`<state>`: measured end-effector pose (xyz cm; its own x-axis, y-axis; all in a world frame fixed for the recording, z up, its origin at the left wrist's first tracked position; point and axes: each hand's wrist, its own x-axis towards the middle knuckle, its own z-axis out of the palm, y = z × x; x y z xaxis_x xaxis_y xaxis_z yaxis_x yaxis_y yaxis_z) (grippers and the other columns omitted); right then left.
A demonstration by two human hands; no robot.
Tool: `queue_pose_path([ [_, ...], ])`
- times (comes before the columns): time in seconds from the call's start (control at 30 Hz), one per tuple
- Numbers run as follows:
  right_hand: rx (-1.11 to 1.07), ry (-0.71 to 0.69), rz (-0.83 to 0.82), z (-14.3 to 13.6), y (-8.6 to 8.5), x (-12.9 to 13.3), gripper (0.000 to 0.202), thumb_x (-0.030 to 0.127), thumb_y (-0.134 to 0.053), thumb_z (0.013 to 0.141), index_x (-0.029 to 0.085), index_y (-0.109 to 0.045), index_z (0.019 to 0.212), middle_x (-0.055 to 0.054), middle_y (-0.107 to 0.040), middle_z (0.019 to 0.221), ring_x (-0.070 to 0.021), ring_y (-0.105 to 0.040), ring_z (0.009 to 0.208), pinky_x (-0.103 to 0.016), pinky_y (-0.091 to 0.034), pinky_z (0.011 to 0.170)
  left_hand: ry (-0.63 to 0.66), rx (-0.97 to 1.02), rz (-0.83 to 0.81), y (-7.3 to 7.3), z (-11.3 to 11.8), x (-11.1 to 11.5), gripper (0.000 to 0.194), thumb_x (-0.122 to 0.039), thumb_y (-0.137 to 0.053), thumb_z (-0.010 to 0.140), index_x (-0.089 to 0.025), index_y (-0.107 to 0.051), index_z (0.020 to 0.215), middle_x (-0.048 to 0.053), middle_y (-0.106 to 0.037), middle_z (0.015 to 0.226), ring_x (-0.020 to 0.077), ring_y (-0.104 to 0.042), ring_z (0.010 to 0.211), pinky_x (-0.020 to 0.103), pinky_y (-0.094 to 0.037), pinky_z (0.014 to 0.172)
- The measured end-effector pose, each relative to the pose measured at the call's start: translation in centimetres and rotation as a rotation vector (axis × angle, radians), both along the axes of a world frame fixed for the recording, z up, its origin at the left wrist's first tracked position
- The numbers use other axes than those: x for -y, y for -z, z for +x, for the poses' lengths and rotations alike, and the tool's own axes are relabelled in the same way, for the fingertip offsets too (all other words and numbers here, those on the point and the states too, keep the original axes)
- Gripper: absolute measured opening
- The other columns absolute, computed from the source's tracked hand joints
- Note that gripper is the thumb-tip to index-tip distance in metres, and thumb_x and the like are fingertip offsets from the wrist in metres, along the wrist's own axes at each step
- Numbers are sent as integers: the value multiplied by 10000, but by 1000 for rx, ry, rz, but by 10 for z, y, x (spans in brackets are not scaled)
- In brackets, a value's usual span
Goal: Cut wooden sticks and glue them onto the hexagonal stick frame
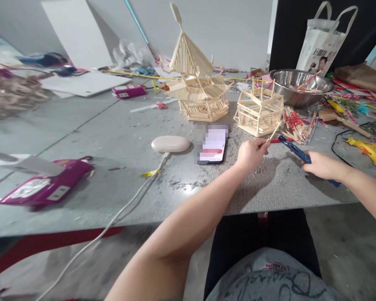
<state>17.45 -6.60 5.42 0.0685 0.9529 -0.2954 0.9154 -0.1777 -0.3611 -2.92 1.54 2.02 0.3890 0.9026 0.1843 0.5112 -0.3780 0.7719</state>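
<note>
My left hand is closed on a short, thin wooden stick that points up and to the right. My right hand grips a long dark blue hand tool; its front end reaches toward the stick without touching it, and its exact kind is unclear. Just beyond my left hand stands a small open frame of wooden sticks. A taller pagoda-like stick model with a pointed roof stands behind and to the left. A red strip or pen lies between my hands.
A lit phone and a white oval device with a cable lie left of my hands. Loose red-printed sticks, a metal bowl and a yellow glue gun are at right. A purple power strip sits front left.
</note>
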Motion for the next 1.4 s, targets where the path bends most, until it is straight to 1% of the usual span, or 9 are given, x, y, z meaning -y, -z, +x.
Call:
queue_pose_path([
  [0.1, -11, -15, -86, -9, -4, -4, 71, 220, -466, 641, 182, -491, 696, -6, -550, 648, -137, -509, 613, -232, -358, 567, 59, 32, -65, 5, 1, -2, 304, -315, -470, 811, -158, -591, 581, -4, -610, 561, 93, -506, 525, 219, -346, 550],
  [0.2, -108, 16, -224, -12, -9, -6, 39, 210, -468, 631, 180, -444, 633, 8, -486, 558, -113, -452, 520, -226, -327, 491, 79, 55, -124, 10, 2, -6, 302, -322, -486, 787, -156, -576, 551, 2, -589, 539, 94, -496, 501, 222, -351, 533],
  [0.3, -259, 82, -329, -13, -10, -7, 62, 209, -498, 630, 176, -461, 667, 5, -500, 554, -108, -454, 497, -220, -334, 468, 93, 39, -195, 12, 2, -8, 308, -339, -504, 766, -154, -569, 528, 5, -563, 503, 92, -469, 466, 229, -340, 506],
  [0.4, -333, 119, -370, -15, -9, -8, 97, 213, -540, 622, 175, -483, 691, -5, -532, 567, -119, -492, 513, -218, -356, 470, 109, 9, -256, 12, 3, -6, 291, -345, -519, 752, -152, -590, 546, 4, -553, 485, 91, -455, 448, 233, -330, 494],
  [0.6, -360, 111, -418, -25, -8, -10, 132, 182, -550, 601, 184, -418, 593, 13, -483, 482, -121, -492, 456, -215, -335, 422, 133, -45, -258, 11, 3, -3, 309, -359, -513, 767, -155, -601, 552, 6, -569, 504, 85, -427, 430, 246, -316, 494],
  [0.73, -375, 128, -422, -28, -10, -9, 103, 169, -538, 600, 177, -437, 582, 12, -489, 480, -110, -480, 429, -213, -338, 406, 134, -82, -252, 8, 2, -2, 322, -352, -510, 770, -161, -587, 522, 0, -550, 478, 92, -424, 426, 252, -315, 496],
  [0.93, -347, 120, -413, -28, -12, -9, 70, 163, -523, 614, 174, -455, 598, 14, -500, 484, -96, -466, 419, -204, -347, 397, 146, -90, -239, 6, 3, 0, 339, -328, -509, 772, -165, -531, 475, -13, -518, 443, 82, -413, 405, 244, -306, 483],
  [1.2, -292, 119, -439, -32, -15, -9, 82, 156, -513, 621, 183, -436, 618, 25, -480, 466, -109, -485, 424, -210, -359, 405, 139, -123, -251, 5, 4, 1, 340, -308, -508, 774, -168, -518, 465, -21, -510, 429, 77, -425, 374, 234, -324, 471],
  [1.4, -304, 120, -399, -32, -4, -6, 137, 131, -478, 623, 194, -404, 720, 21, -513, 551, -106, -475, 406, -220, -339, 390, 131, -269, -182, 4, 8, 4, 332, -296, -516, 771, -170, -527, 464, -28, -477, 386, 82, -416, 373, 232, -324, 478],
])
